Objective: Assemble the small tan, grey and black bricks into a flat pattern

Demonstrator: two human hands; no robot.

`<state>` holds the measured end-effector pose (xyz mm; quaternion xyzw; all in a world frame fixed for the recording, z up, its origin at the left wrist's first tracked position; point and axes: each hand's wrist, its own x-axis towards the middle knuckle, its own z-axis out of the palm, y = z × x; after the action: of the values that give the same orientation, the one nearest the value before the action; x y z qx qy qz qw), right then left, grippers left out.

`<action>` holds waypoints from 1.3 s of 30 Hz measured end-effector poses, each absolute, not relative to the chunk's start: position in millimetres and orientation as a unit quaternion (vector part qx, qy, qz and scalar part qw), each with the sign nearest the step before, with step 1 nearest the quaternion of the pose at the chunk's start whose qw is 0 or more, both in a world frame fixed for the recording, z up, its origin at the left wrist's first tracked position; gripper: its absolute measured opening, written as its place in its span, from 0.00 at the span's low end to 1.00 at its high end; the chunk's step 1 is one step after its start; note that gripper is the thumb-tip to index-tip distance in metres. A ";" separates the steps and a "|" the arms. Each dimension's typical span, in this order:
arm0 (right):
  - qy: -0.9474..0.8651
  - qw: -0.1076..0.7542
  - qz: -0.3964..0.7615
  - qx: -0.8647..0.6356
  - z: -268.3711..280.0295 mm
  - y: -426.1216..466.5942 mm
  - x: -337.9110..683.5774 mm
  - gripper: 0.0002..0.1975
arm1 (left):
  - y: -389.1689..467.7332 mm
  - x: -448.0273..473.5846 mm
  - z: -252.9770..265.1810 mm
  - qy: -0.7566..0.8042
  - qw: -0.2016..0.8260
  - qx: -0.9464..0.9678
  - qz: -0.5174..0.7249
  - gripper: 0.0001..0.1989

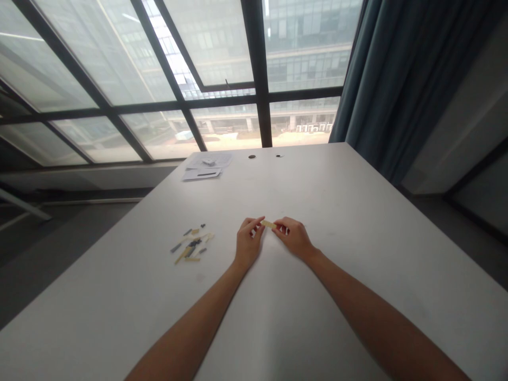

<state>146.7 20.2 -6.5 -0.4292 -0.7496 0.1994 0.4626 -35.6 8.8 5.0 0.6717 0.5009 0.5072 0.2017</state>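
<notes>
While a bare left hand (249,241) and a bare right hand (292,236) pinch it, one flat, pale yellow strip (269,224) spans the gap

Where the two hands come close together, their thumbs and fingers are closed on the single strip, the left hand at one end and the right hand at the other. It is short, narrow and straight-edged, with a smooth, plain face that looks like plastic. It lies directly between the fingertips, slanting slightly, its right-hand end nearer the wearer; whether its underside touches the table cannot be told.

Beneath is one broad white smooth-topped table (337,201). Well apart from the left hand, on its left, lies one loose cluster of small yellow, grey and black pieces (192,244). At least a dozen show, but they overlap too much for an exact count. Farther off, near the far edge, are at least two white paper sheets (190,173), with one small white object (208,162) on top. To their right sit two small dark round fittings (252,156) in the tabletop. Beyond stands one large dark-framed glass window (260,69), with one dark blue fabric curtain (377,90) hanging at the right.
</notes>
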 end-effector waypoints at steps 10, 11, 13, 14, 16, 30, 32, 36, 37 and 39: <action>-0.749 0.461 0.203 -0.430 -5.8 20.2 146.2 0.03 | 9.8 -38.0 4.5 0.524 0.199 0.655 0.508 0.09; -0.749 0.461 0.205 -0.429 -6.6 20.5 146.3 0.03 | 9.8 -38.2 4.6 0.523 0.198 0.655 0.507 0.09; -0.747 0.462 0.215 -0.427 -8.4 21.1 146.4 0.04 | 9.9 -38.5 4.5 0.523 0.199 0.655 0.509 0.09; -0.745 0.463 0.221 -0.426 -9.2 21.5 146.5 0.05 | 10.1 -38.6 4.4 0.523 0.199 0.654 0.509 0.09; -0.742 0.465 0.231 -0.423 -10.4 22.2 146.5 0.06 | 10.3 -38.2 4.4 0.522 0.199 0.655 0.509 0.09; -0.732 0.474 0.246 -0.422 -8.5 22.3 146.8 0.10 | 11.5 -36.4 4.3 0.493 0.240 0.676 0.493 0.15; -0.733 0.474 0.247 -0.420 -8.4 22.3 146.7 0.10 | 11.1 -36.2 4.6 0.492 0.240 0.677 0.492 0.15; -0.729 0.478 0.251 -0.420 -9.9 23.1 146.6 0.10 | 10.3 -35.7 5.5 0.490 0.238 0.680 0.491 0.15; -0.729 0.477 0.254 -0.420 -10.5 23.5 146.6 0.09 | 10.3 -35.7 5.5 0.489 0.238 0.680 0.491 0.16; -0.729 0.476 0.259 -0.417 -11.6 24.1 146.5 0.09 | 10.7 -35.8 5.1 0.488 0.240 0.681 0.490 0.16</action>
<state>146.5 24.1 -11.6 -0.4174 -0.7293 0.2591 0.4763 -35.8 10.7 5.1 0.6810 0.4881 0.4905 0.2398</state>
